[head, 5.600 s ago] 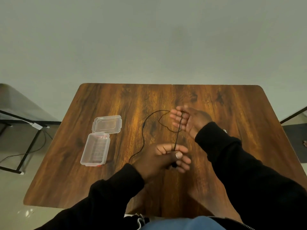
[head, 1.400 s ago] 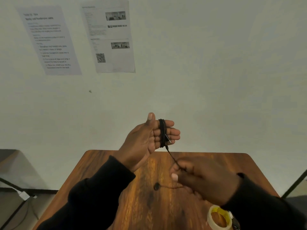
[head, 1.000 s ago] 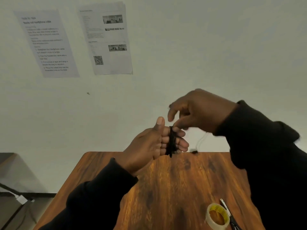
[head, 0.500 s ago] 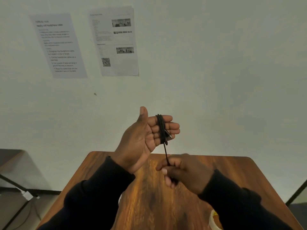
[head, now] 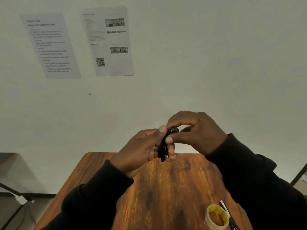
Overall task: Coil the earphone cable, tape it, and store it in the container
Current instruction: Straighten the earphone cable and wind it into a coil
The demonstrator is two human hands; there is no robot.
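Black earphone cable (head: 163, 146) sits coiled round the left hand (head: 141, 151) fingers (pretty tight bundle). Right hand (head: 197, 131) pinches its top end; tape roll (head: 216, 217) at 5 o'clock.

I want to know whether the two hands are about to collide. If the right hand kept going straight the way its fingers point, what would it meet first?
The right hand points leftward, and its fingers already pinch the coiled cable. Straight on, it would probably meet the left hand holding that coil, though depth is unclear.
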